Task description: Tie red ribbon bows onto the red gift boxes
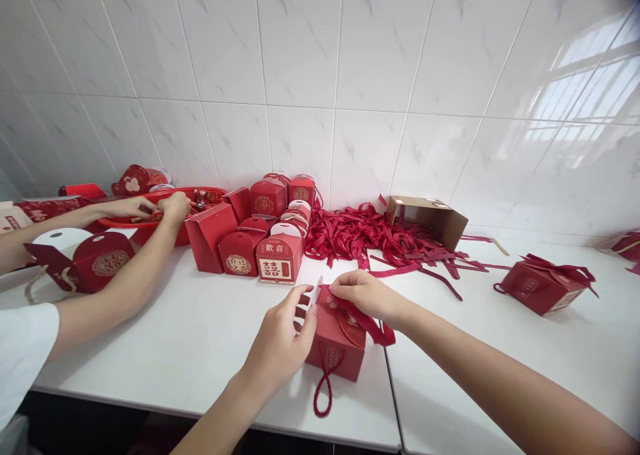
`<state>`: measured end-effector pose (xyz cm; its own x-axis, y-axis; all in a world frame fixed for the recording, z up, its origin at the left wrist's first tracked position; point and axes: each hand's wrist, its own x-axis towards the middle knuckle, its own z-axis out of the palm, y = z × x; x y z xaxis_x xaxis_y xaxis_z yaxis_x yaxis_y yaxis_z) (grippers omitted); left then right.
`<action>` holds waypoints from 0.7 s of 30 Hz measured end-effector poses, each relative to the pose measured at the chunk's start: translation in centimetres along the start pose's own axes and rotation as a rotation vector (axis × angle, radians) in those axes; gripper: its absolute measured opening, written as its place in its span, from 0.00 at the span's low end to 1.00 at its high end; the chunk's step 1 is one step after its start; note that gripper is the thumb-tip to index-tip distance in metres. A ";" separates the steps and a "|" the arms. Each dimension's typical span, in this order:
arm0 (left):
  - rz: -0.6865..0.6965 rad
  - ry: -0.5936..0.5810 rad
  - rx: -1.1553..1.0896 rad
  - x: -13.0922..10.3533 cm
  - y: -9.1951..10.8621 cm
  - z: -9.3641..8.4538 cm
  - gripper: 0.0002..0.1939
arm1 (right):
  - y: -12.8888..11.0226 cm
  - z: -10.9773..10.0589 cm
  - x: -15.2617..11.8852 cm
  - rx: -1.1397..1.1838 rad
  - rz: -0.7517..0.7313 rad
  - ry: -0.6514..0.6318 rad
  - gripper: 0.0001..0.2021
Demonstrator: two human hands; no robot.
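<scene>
A red gift box [336, 338] stands on the white table in front of me, with a dark red cord loop [323, 396] hanging from its near side. My left hand [284, 332] pinches a raised pale-edged flap [315, 292] on the left of the box's top. At the top of the box, my right hand [369, 295] is closed on a dark red ribbon [373, 327], whose loose end trails over the box's right side. The ribbon's part between the fingertips is hidden.
Filled-looking red boxes [278, 255] stand in a group behind. A ribbon heap [350, 232] spills by a cardboard box [445, 222]. Another ribbon-tied box [545, 285] sits right. At left, a co-worker's hands [173, 205] reach into a red basin [181, 236], near an open box [95, 263].
</scene>
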<state>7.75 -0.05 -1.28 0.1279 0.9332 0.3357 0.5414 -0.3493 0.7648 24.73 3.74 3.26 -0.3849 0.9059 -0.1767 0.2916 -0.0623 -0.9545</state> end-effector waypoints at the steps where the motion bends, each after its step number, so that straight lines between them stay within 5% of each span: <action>1: 0.003 -0.005 -0.013 -0.1 0.0 0.2 0.16 | 0.1 -0.2 -0.1 -0.004 0.005 -0.005 0.12; 13: 0.088 -0.044 -0.047 -1.1 1.2 1.8 0.18 | 0.6 -2.3 -2.2 -0.087 -0.024 -0.090 0.11; 21: 0.057 -0.135 -0.114 1.8 1.4 1.6 0.13 | 1.2 -2.3 -2.0 -0.181 -0.087 -0.049 0.12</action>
<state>10.11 1.29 -0.46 0.2701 0.9116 0.3099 0.4332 -0.4025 0.8065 27.81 2.83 3.00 -0.4563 0.8828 -0.1115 0.4060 0.0951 -0.9089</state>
